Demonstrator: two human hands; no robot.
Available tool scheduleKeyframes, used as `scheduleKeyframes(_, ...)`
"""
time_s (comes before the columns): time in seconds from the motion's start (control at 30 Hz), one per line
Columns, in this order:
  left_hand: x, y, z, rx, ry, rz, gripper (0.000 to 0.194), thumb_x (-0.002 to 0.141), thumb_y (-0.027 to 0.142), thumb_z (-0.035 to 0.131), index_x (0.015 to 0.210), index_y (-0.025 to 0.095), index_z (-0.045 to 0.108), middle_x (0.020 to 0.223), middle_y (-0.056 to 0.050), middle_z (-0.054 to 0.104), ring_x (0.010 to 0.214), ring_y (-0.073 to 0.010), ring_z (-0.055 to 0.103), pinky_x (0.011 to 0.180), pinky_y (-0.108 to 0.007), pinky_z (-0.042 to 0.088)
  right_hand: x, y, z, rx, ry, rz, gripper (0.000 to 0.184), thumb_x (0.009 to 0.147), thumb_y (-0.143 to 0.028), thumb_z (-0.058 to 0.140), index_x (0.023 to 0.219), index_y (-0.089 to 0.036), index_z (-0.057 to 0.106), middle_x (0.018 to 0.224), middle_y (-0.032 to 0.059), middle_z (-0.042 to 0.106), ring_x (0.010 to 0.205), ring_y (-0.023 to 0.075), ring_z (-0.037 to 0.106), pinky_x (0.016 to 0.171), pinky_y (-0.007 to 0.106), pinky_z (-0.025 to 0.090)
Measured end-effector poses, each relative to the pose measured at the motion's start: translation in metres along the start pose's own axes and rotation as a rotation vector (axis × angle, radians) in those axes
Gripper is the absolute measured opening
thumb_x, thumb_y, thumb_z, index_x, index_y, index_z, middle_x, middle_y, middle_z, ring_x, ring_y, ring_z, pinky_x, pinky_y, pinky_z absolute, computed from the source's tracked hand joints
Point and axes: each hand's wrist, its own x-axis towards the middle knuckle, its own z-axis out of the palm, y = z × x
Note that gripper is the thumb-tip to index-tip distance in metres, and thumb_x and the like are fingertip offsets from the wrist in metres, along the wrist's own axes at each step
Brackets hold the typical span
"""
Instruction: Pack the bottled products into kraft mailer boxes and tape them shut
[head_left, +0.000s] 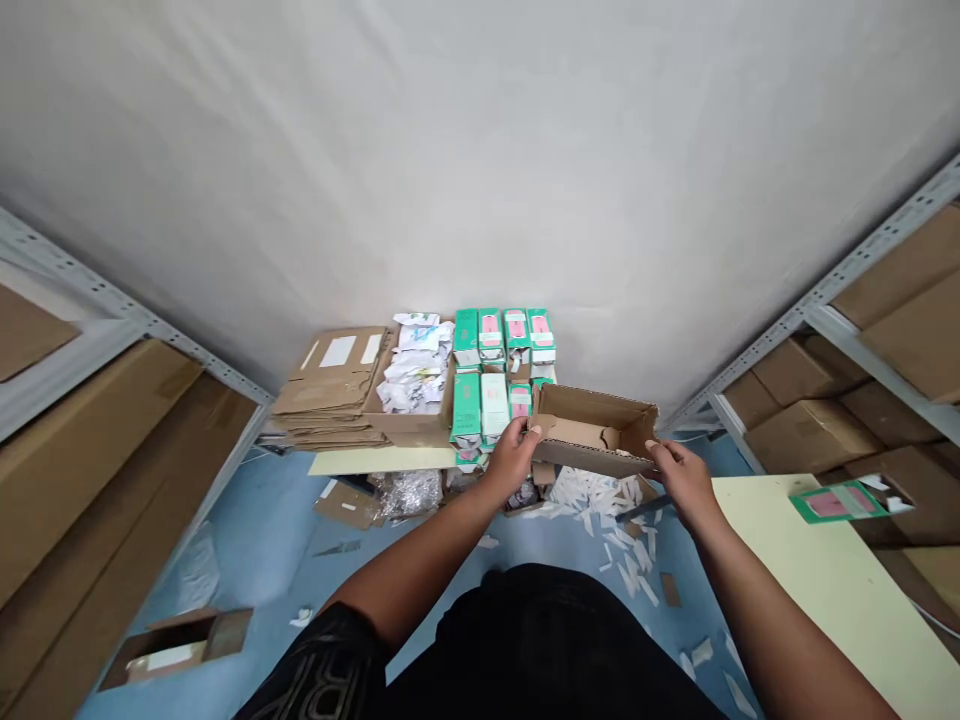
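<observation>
Between my two hands an open-topped brown cardboard box (592, 458) is held above the floor, in front of the wall. My left hand (514, 455) pinches its left edge, thumb on the rim. At its right end my right hand (681, 478) grips the corner, thumb on top. A loose cardboard piece (566, 432) shows inside the box; the rest of its inside is partly hidden. Left of my left hand stand several green-and-white boxes with pink panels (466, 405), stacked in rows on a pale table (382, 461).
A carton of white crumpled packets (417, 365) and a pile of flattened cardboard (330, 375) stand at left. White paper strips (637, 560) litter the blue floor. A green box (838, 502) lies on the right table (795, 570). Shelves of cartons (817, 440) flank both sides.
</observation>
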Motion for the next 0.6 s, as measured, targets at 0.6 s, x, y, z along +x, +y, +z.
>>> scheduleKeyframes(0.6, 0.034, -0.03, -0.168, -0.02, 0.106, -0.01, 0.061, 0.097, 0.07, 0.041, 0.118, 0.019, 0.067, 0.105, -0.009, 0.071, 0.09, -0.0241, 0.067, 0.081, -0.036, 0.056, 0.056, -0.078, 0.145, -0.213, -0.232, -0.168, 0.038, 0.083, -0.047, 0.052, 0.06, -0.019, 0.063, 0.052, 0.0009, 0.053, 0.058, 0.0213, 0.057, 0.052, 0.027, 0.045)
